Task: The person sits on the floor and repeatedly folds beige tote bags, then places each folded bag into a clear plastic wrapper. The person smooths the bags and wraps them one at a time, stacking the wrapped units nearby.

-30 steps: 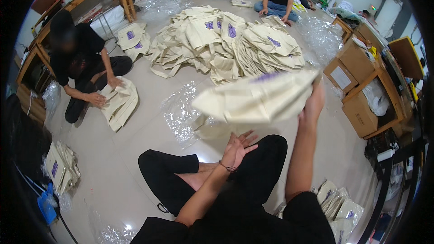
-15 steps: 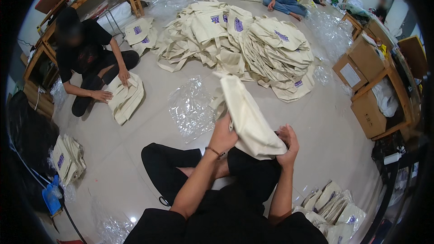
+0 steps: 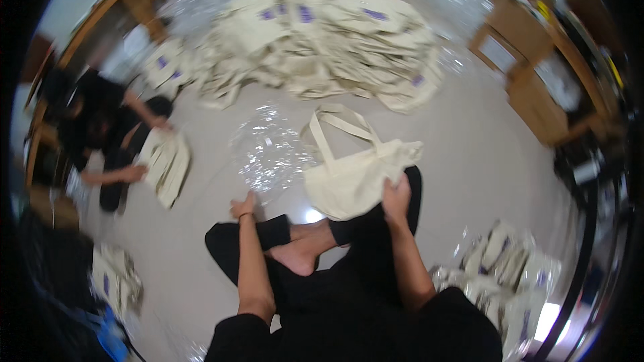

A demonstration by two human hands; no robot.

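Note:
A cream cloth tote bag [image 3: 349,177] lies spread out in front of my crossed legs, its two handles looping away from me. My right hand [image 3: 397,198] grips the bag's right side, thumb on top. Its lower edge rests against my right leg. Off to the left, over my left knee, my left hand [image 3: 243,206] is apart from the bag, holding nothing I can see; its fingers look loosely bent and apart, though blurred. Just beyond that hand, clear plastic sleeves [image 3: 268,154] lie on the floor.
A large heap of cream tote bags [image 3: 315,53] covers the floor ahead. At left, a seated person [image 3: 100,114] handles another folded bag [image 3: 164,164]. Packed bags [image 3: 503,275] lie near my right side, with more bags [image 3: 114,278] at lower left. Cardboard boxes [image 3: 516,33] stand at right.
The tote bag has come down from a raised, bunched position and now lies spread with its handles showing. My left hand has let go of it and moved left; the view has tilted down.

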